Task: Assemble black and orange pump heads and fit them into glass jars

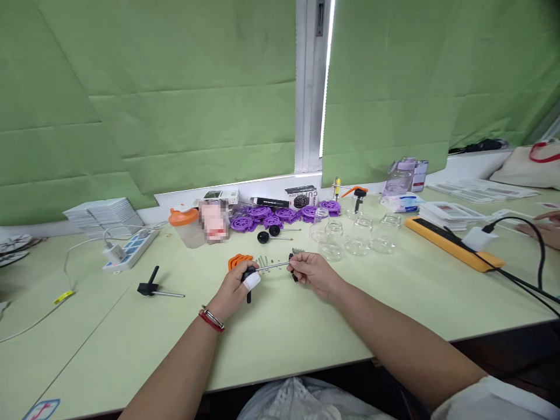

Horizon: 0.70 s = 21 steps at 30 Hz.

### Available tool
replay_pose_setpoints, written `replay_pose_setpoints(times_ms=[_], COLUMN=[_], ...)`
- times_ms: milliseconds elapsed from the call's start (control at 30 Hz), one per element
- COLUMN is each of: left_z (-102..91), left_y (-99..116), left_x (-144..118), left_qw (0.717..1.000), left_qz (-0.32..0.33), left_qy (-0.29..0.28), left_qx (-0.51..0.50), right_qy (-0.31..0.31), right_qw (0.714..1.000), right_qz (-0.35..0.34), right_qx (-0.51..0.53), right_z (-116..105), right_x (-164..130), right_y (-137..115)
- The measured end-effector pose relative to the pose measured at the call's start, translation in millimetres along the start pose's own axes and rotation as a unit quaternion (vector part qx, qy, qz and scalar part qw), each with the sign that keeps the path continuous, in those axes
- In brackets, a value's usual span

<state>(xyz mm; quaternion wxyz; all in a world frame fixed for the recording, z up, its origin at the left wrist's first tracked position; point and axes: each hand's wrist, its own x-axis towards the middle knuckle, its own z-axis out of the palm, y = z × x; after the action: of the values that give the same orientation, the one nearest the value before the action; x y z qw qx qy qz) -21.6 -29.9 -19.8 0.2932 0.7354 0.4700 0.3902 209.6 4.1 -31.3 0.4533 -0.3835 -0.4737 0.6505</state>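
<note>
My left hand (236, 286), with a white wrap on the thumb, closes around a black plastic piece (249, 296) that carries a thin metal rod (273, 267). The rod points right, and my right hand (315, 274) pinches its far end between thumb and fingertips. Whether a small part sits in that pinch is hidden. Just behind the right fingers lie black parts (291, 256) and a coil spring (298, 251). Orange handles (240, 261) and several small metal pins (263, 262) rest beyond my hands. A similar black piece with a rod (151, 287) lies to the left.
Behind are purple openwork discs (286, 216), black round knobs with rods (263, 237), clear glass jars (357, 244) and an orange-lidded cup (184, 221). A white power strip (131, 251) lies left, an orange one (455, 245) right. Another person's hand (542, 230) shows far right.
</note>
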Motion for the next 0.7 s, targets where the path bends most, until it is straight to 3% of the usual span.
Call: replay_pose_setpoints(times_ms=[700], left_z=[0.1], left_y=[-6.6], left_x=[0.1], left_qw=[1.0], left_qz=[0.002], left_qy=[-0.025], left_qx=[0.009], right_qy=[-0.013], right_qw=[0.994], right_qz=[-0.033], right_qx=[-0.102], right_z=[-3.3], right_x=[1.8], right_y=[0.7])
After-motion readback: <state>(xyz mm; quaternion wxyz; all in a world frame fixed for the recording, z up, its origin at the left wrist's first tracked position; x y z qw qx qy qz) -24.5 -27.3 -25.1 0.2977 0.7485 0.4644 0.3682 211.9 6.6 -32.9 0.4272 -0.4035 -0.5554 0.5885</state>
